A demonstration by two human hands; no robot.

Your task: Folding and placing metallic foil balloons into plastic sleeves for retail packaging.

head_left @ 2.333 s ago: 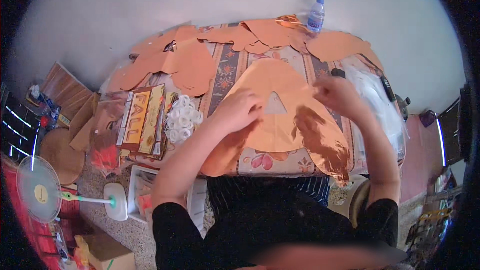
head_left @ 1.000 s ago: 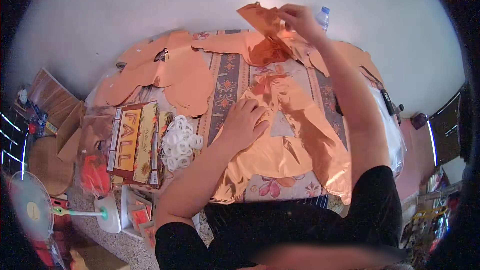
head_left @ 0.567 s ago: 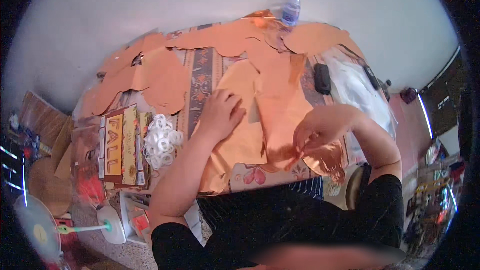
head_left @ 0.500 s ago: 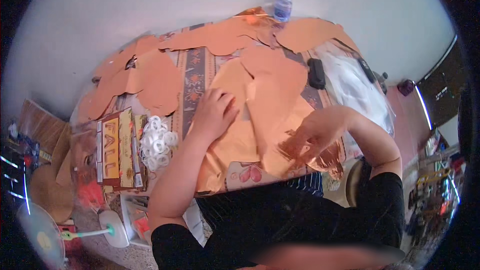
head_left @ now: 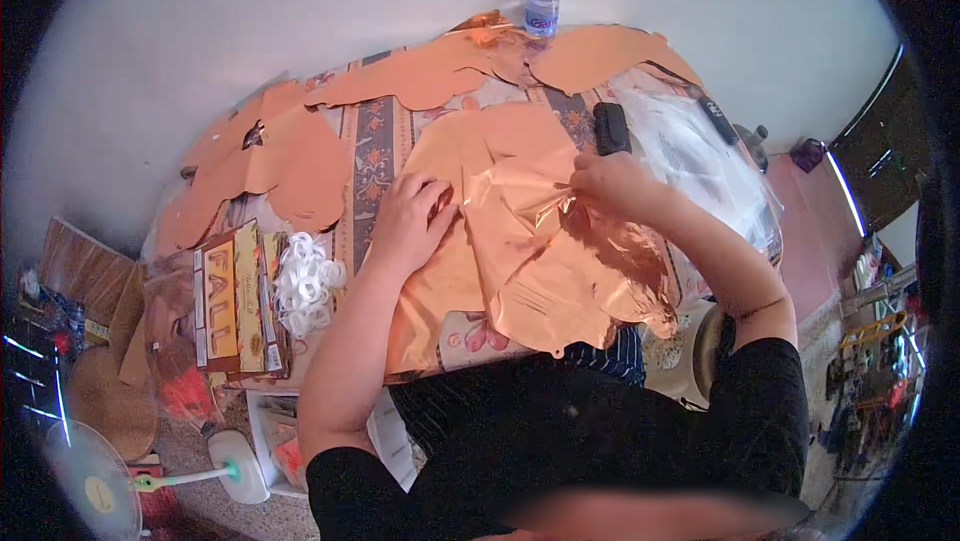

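Observation:
A large, flat, copper-orange foil balloon (head_left: 525,271), wrinkled and shiny, is spread on the table in front of me. My left hand (head_left: 412,219) rests on its left side, fingers loosely bent and apart, gripping nothing. Farther right, my right hand (head_left: 612,184) pinches a gathered bit of the foil between thumb and fingers, and creases run out from that grip. The balloon's lower edge reaches over the near side of the table.
More flat orange foil balloons (head_left: 430,81) (head_left: 300,176) lie at the back and left. White ribbon rolls (head_left: 305,286) sit beside printed packages (head_left: 235,301). A water bottle (head_left: 542,3), black case (head_left: 610,129) and clear plastic bags (head_left: 690,156) are around. A fan (head_left: 95,491) stands lower left.
My right hand has moved up and away from the near edge, now pinching the foil, which has shifted and creased. My left hand stays nearly in place.

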